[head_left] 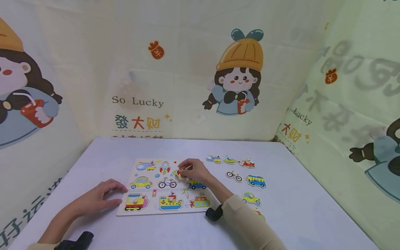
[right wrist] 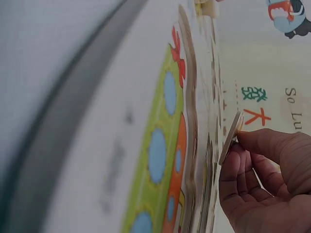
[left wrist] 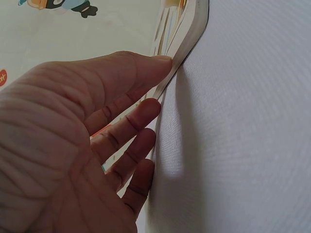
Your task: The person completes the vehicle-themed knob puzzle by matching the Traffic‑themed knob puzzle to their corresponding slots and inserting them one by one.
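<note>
A pale wooden puzzle board (head_left: pixel 153 212) printed with vehicles lies on the table. My left hand (head_left: pixel 99 198) rests at its left side; in the left wrist view the thumb and fingertips touch the board's edge. Above the upper right part of the board, my right hand (head_left: pixel 196 171) pinches a small knobbed puzzle piece (head_left: pixel 178 174) between thumb and fingers. The right wrist view shows that puzzle piece (right wrist: pixel 231 140) edge-on, tilted and apart from the board. Knobbed train (head_left: pixel 135 202) and ship (head_left: pixel 171 201) pieces sit in the lower row. The right hand covers the board's upper right corner.
Right of the board lie several loose pieces on the white table (head_left: pixel 300 180), among them an airplane (head_left: pixel 214 159), a bicycle (head_left: pixel 234 176), a bus (head_left: pixel 256 181) and a car (head_left: pixel 251 198). The right forearm partly hides a green piece (head_left: pixel 260 214). Printed curtains (head_left: pixel 181 76) surround the table.
</note>
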Demonstrator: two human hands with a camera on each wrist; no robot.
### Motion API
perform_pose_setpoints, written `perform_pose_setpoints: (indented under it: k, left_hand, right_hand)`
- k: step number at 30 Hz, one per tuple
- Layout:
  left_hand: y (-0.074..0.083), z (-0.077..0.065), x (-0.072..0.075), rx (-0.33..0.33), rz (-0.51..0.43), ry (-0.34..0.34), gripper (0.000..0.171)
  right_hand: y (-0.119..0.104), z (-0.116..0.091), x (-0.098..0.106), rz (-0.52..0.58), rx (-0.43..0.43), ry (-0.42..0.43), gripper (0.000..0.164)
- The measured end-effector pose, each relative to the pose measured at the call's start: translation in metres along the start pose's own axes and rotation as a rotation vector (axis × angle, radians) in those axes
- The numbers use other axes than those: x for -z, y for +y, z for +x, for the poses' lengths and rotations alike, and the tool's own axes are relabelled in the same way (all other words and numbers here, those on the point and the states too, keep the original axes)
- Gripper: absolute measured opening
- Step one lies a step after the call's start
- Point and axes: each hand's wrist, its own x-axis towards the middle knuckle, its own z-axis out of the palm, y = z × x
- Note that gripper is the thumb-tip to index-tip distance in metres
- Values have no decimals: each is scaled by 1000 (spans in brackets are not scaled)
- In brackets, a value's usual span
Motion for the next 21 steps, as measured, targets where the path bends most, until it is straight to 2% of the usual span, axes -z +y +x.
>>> perform_pose_setpoints:
  k: [10, 21]
  left_hand:
    - [-1, -1, 2, 8, 12, -6, 36]
    - [2, 0, 2, 8, -32, -4, 35]
  right_hand:
    - [-8, 6, -16, 40, 64, -17, 15]
    - [-21, 12, -32, 14, 62, -25, 17]
